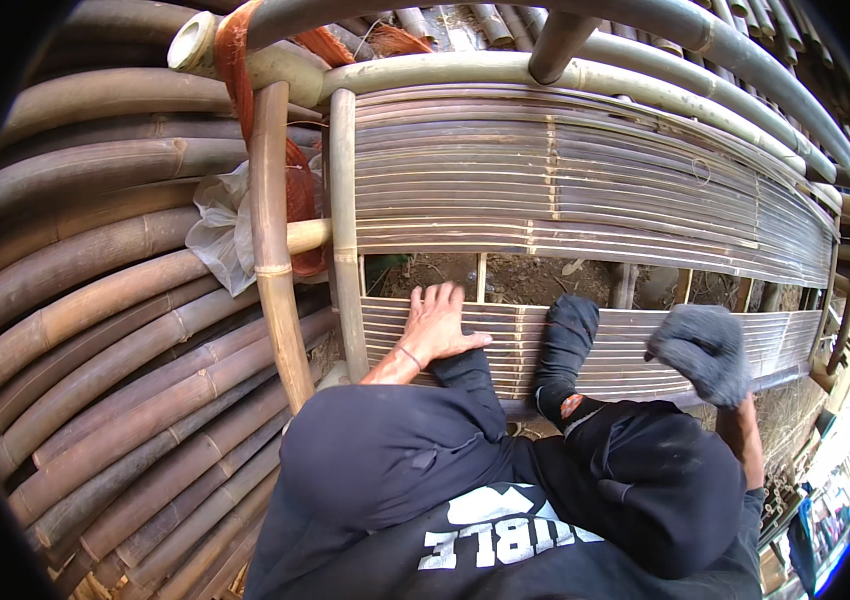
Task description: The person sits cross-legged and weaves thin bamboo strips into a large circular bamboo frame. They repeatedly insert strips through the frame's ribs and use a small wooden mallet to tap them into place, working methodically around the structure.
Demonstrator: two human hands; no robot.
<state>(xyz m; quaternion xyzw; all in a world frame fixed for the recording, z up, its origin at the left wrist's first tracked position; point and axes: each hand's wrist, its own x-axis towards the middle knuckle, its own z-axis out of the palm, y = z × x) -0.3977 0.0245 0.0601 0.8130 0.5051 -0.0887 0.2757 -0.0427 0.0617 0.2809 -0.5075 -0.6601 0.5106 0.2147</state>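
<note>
Here the left hand lies flat, bare, fingers spread wide on the lower band of split-bamboo slats, palm down near the band's top edge, gripping nothing. A thin band sits on that wrist. The right hand wears a grey knit glove and is raised just in front of the same lower slats, further to the person's right; it looks loosely curled, but can't tell whether it holds anything or touches the slats. Between the two hands a foot in a dark sock presses against the lower slats, toes up, w/ a small orange mark at the ankle. Above the lower band there's an open gap showing soil and short upright sticks, then the upper slat panel, many thin strips laid horizontally & curving w/ the lens. A bamboo upright frames the panel's left edge; a second, browner pole stands just left of it. A crumpled white plastic bag and orange-red cord hang by that pole. Far left, a stack of thick bamboo culms runs diagonally. Dark trousers and a dark top w/ white print fill the lower middle.
</note>
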